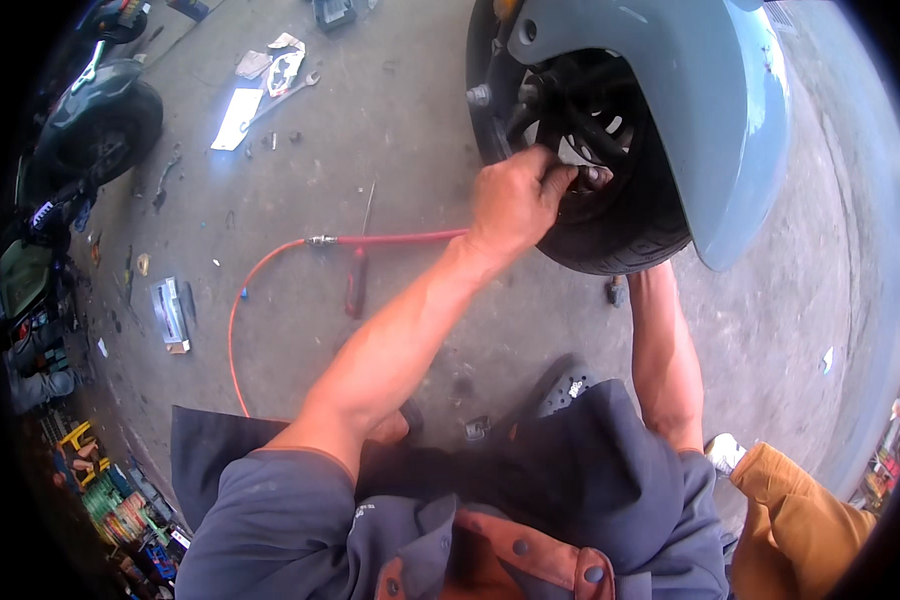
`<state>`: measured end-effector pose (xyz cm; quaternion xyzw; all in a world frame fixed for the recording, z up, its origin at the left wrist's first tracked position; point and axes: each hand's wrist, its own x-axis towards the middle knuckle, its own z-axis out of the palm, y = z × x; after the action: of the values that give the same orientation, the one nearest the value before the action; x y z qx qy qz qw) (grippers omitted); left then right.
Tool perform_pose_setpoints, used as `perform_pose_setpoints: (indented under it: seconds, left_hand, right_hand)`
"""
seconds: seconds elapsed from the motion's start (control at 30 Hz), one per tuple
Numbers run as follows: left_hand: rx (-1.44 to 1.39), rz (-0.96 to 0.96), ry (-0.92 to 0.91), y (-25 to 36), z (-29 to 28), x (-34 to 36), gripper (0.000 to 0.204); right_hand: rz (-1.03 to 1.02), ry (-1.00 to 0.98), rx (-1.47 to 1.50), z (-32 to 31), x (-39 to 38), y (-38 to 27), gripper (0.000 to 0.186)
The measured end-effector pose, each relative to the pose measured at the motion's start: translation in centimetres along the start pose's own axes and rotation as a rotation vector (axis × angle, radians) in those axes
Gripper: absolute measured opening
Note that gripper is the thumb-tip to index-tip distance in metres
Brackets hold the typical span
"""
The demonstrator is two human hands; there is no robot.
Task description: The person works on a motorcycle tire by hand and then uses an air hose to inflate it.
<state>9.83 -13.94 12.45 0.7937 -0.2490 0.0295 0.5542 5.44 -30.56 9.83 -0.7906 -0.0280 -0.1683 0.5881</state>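
A scooter's front wheel, with a black tyre and dark spoked rim, stands under a light blue-grey fender. My left hand is at the wheel's near side, thumb and fingers pinched together against the lower rim. What they hold, if anything, is too small and covered to make out. Behind the tyre goes my right forearm; the tyre hides most or all of that hand. Small rounded shapes beside my left fingertips may be fingertips, but I cannot tell. A red hose with a metal coupling runs behind my left wrist.
On the concrete floor lie a red-handled screwdriver, a wrench, white paper and a small box. Another motorbike stands far left. Coloured goods fill the lower left. A person's tan trouser leg is at lower right.
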Motion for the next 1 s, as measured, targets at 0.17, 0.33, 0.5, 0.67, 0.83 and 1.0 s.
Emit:
perform_pose_setpoints:
  seconds: [0.17, 0.33, 0.5, 0.67, 0.83, 1.0]
  left_hand:
    - [-0.059, -0.065, 0.019, 1.5, -0.3, 0.3, 0.017]
    - [0.112, -0.028, -0.057, 0.2, -0.2, 0.3, 0.019]
    - [-0.011, -0.138, -0.019, 1.2, 0.0, 0.3, 0.017]
    - [0.159, -0.04, -0.053, 0.2, 0.2, 0.0, 0.019]
    - [0.106, -0.14, -0.031, 1.5, 0.2, 0.1, 0.019]
    - [-0.092, 0.062, 0.133, 0.2, 0.9, -0.1, 0.027]
  right_hand:
    - [0.214, 0.189, 0.699, 0.7, -0.3, -1.3, 0.052]
    - [0.216, 0.036, 0.495, 0.0, -0.2, -0.7, 0.039]
    - [0.259, 0.06, 0.599, 0.2, -0.3, -0.8, 0.038]
    - [0.298, 0.128, 0.817, 0.5, -0.3, -1.7, 0.039]
    - [0.314, 0.163, 0.96, 0.7, 0.0, -2.0, 0.04]
    - [0.335, 0.191, 1.1, 1.1, 0.9, -2.3, 0.041]
